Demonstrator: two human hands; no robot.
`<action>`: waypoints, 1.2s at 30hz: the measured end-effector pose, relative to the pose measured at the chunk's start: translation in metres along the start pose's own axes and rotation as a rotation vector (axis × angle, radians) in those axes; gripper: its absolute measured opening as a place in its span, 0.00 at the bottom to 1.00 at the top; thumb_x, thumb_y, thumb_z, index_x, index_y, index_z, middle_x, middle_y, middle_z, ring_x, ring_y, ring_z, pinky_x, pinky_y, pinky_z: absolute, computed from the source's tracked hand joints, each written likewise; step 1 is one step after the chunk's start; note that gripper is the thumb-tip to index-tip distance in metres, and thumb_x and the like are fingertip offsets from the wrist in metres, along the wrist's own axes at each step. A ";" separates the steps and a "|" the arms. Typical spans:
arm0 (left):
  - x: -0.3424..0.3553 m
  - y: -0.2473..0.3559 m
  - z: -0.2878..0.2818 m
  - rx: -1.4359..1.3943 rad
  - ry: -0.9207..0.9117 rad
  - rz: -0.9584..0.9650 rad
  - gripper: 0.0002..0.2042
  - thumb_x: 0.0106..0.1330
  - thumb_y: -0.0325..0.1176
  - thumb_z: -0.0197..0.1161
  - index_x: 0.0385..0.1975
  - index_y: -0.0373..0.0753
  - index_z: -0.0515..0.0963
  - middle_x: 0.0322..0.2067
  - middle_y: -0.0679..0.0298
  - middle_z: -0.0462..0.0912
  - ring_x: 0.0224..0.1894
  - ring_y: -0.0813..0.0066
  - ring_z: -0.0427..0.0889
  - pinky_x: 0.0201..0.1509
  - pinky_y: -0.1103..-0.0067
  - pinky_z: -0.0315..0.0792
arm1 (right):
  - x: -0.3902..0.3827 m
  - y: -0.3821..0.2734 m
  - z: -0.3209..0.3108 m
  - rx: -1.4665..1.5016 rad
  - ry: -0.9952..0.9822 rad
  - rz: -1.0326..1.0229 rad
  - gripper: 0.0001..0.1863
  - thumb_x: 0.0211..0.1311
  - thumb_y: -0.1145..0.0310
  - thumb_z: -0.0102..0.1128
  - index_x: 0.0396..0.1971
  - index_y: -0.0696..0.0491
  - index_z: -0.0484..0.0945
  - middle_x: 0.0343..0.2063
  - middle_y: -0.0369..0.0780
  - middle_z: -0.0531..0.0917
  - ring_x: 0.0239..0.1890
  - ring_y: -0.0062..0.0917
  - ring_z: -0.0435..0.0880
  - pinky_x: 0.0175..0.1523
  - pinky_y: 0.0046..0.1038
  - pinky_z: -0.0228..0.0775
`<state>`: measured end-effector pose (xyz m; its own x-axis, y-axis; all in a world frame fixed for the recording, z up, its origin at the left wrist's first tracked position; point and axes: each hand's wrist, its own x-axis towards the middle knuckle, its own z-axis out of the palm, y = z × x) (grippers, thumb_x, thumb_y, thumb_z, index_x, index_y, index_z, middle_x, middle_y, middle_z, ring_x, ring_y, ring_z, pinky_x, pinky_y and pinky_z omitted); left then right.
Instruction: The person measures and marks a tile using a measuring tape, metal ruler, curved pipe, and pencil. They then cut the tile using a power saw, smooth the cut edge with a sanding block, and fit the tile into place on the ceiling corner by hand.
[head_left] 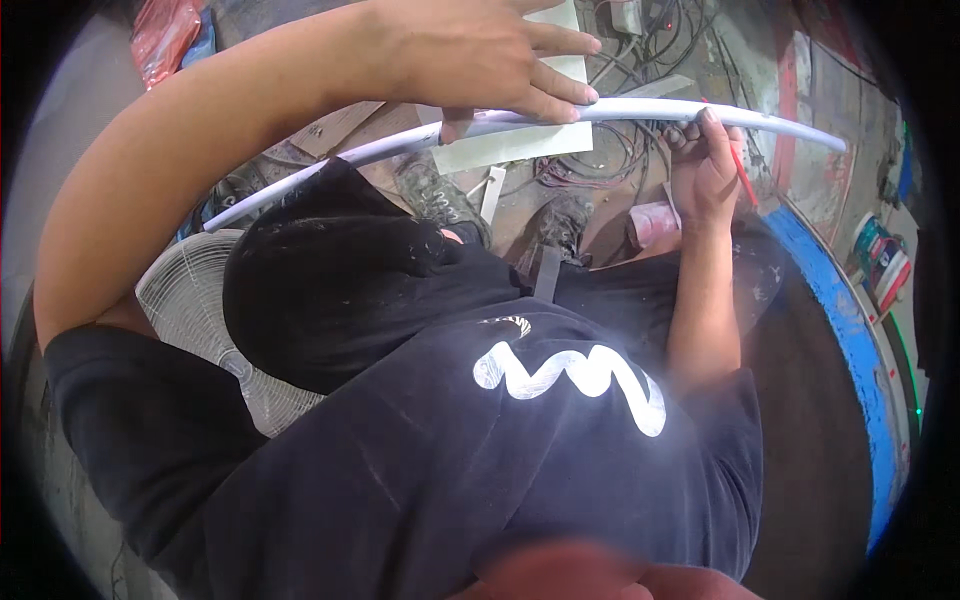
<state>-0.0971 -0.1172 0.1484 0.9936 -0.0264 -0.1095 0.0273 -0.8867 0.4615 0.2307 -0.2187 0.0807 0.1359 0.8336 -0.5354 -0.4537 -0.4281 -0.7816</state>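
Note:
A long white tube [775, 125], slightly curved in this view, spans above my lap. My left hand [505, 75] lies across it with fingers spread and thumb bent down at the tube. My right hand [705, 160] grips the tube near its right part, thumb up on it, and also holds a thin red pen-like stick [742, 180] pointing downward. Behind the tube lies a pale rectangular sheet [500, 150], partly covered by my left hand.
Tangled cables [600, 165], scrap strips [492, 195] and my shoes lie on the dirty floor. A pink cylinder [655, 225] is below my right hand. A white mesh fan guard [175, 280] sits at left, a blue-edged curved board [840, 330] at right, red and blue bags [160, 40] upper left.

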 end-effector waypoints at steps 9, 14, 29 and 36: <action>0.001 -0.004 0.015 0.091 0.127 0.032 0.34 0.61 0.40 0.66 0.71 0.51 0.68 0.72 0.71 0.70 0.78 0.57 0.57 0.79 0.48 0.52 | 0.002 0.002 -0.010 -0.033 -0.017 -0.010 0.06 0.74 0.68 0.56 0.46 0.52 0.76 0.38 0.37 0.84 0.41 0.25 0.84 0.43 0.32 0.76; -0.001 -0.003 0.013 0.045 0.065 0.016 0.33 0.62 0.39 0.66 0.71 0.50 0.68 0.71 0.70 0.71 0.78 0.57 0.57 0.78 0.48 0.52 | -0.010 -0.001 -0.004 -0.078 0.222 -0.086 0.18 0.75 0.53 0.56 0.49 0.52 0.72 0.37 0.38 0.77 0.35 0.26 0.79 0.42 0.30 0.76; 0.002 -0.005 0.013 0.051 -0.018 0.015 0.24 0.70 0.39 0.57 0.67 0.59 0.73 0.74 0.70 0.66 0.81 0.58 0.51 0.80 0.47 0.48 | -0.005 0.000 -0.002 -0.081 0.202 -0.037 0.21 0.77 0.51 0.56 0.52 0.55 0.71 0.39 0.40 0.80 0.39 0.30 0.83 0.45 0.34 0.78; 0.004 0.002 -0.015 0.043 -0.131 -0.007 0.28 0.66 0.41 0.61 0.69 0.58 0.71 0.73 0.71 0.68 0.80 0.58 0.53 0.80 0.47 0.49 | -0.004 0.000 0.000 -0.102 0.172 -0.046 0.13 0.74 0.59 0.61 0.43 0.53 0.73 0.35 0.37 0.80 0.37 0.26 0.83 0.43 0.29 0.76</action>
<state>-0.0919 -0.1123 0.1618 0.9706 -0.0780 -0.2278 0.0265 -0.9058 0.4228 0.2301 -0.2220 0.0824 0.3065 0.7851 -0.5382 -0.3535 -0.4311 -0.8302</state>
